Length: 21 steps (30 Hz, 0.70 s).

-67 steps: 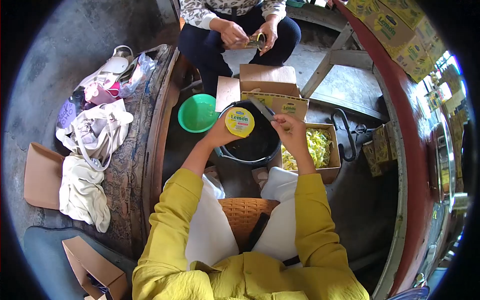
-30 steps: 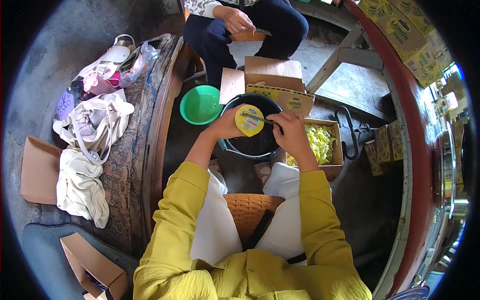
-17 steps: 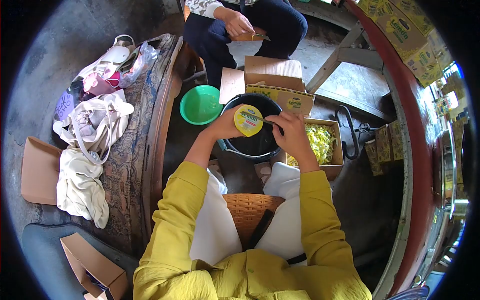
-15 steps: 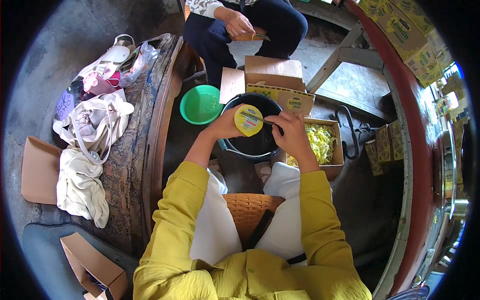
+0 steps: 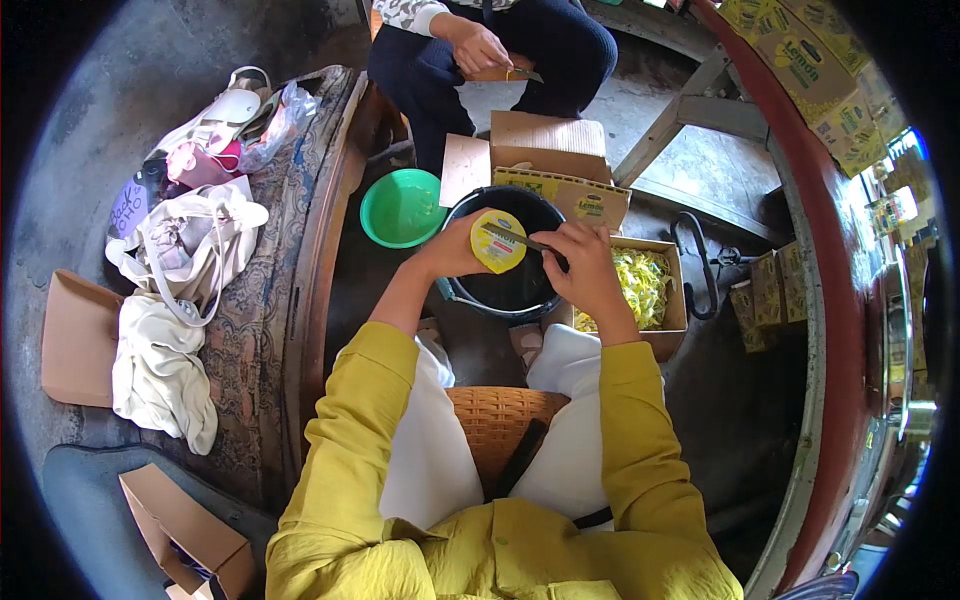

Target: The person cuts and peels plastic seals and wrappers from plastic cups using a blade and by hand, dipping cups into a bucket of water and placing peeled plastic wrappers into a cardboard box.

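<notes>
Lying in the left hand [image 5: 452,249]: yellow-lidded cup [image 5: 499,256].

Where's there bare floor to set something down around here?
Mainly the dark floor right of the person's legs, between the carton of yellow strips and the red-edged table. A narrower patch lies between the patterned bench and the green basin. Around the black bucket it's crowded: basin and cartons press close.
</notes>
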Available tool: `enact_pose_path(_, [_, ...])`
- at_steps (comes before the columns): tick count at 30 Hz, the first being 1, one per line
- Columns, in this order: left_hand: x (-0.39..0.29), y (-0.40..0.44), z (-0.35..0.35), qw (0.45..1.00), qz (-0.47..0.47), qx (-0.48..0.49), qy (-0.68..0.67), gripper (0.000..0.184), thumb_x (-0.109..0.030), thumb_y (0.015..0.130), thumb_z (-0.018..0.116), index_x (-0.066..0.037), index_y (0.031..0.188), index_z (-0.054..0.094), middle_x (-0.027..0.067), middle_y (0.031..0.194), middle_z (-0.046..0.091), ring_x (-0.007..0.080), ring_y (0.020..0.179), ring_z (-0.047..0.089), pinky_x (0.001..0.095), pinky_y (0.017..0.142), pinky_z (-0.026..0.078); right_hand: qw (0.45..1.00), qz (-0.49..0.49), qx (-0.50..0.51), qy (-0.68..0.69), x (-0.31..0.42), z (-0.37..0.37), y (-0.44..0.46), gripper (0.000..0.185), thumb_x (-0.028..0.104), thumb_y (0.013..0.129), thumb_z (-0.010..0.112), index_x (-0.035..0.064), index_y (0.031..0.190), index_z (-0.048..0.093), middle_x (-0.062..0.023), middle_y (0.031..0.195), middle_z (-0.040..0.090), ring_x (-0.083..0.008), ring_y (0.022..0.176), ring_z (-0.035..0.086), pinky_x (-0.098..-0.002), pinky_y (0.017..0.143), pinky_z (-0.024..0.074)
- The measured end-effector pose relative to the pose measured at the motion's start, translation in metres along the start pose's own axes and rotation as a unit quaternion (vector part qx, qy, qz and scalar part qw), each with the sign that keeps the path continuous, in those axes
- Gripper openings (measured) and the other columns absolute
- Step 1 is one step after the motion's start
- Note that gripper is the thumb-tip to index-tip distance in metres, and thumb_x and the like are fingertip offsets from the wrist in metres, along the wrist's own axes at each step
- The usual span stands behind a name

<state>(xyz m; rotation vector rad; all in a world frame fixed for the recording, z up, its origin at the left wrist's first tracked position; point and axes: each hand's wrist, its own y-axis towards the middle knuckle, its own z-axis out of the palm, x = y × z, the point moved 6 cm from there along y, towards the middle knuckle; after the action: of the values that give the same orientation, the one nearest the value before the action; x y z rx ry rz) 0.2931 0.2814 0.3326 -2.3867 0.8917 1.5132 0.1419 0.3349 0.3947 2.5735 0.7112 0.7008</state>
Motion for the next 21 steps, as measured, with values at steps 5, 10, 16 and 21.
enact_pose_path(5, [0.0006, -0.0011, -0.0005, 1.000, -0.020, -0.001, -0.012, 0.064, -0.009, 0.053, 0.078, -0.006, 0.110, 0.049, 0.0071, 0.104, 0.057, 0.0195, 0.094, 0.055, 0.0293, 0.084, 0.043, 1.000, -0.010, 0.000, 0.005, 0.0000, 0.0036, -0.0006, 0.016, 0.009, 0.073, 0.060, 0.0119, 0.088, 0.064, -0.0042, 0.068, 0.050, -0.0206, 0.071, 0.050, -0.0327, 0.068, 0.0321])
enact_pose_path(10, [0.0007, -0.0023, -0.0005, 1.000, -0.006, -0.006, -0.006, 0.059, -0.014, 0.056, 0.077, -0.007, 0.108, 0.050, 0.0077, 0.102, 0.058, 0.0203, 0.093, 0.057, 0.0293, 0.082, 0.044, 1.000, -0.024, -0.006, -0.011, -0.0007, 0.0076, -0.0013, 0.016, 0.008, 0.073, 0.060, 0.0118, 0.088, 0.065, -0.0042, 0.066, 0.049, -0.0206, 0.068, 0.050, -0.0321, 0.069, 0.0326])
enact_pose_path(16, [0.0040, -0.0019, -0.0005, 1.000, -0.015, -0.002, 0.000, 0.060, -0.013, 0.055, 0.078, -0.007, 0.109, 0.050, 0.0078, 0.103, 0.058, 0.0207, 0.093, 0.057, 0.0294, 0.082, 0.044, 1.000, -0.017, 0.006, -0.023, 0.0015, 0.0070, -0.0017, 0.013, 0.007, 0.073, 0.058, 0.0115, 0.084, 0.064, -0.0029, 0.067, 0.049, -0.0188, 0.071, 0.051, -0.0326, 0.069, 0.0349])
enact_pose_path(21, [0.0049, -0.0022, 0.0011, 1.000, -0.020, 0.002, 0.000, 0.063, -0.012, 0.054, 0.078, -0.007, 0.110, 0.049, 0.0074, 0.104, 0.058, 0.0206, 0.094, 0.056, 0.0292, 0.083, 0.044, 1.000, -0.017, 0.005, -0.023, 0.0025, 0.0067, -0.0014, 0.014, 0.008, 0.073, 0.059, 0.0119, 0.084, 0.065, -0.0034, 0.066, 0.049, -0.0194, 0.069, 0.051, -0.0323, 0.068, 0.0342])
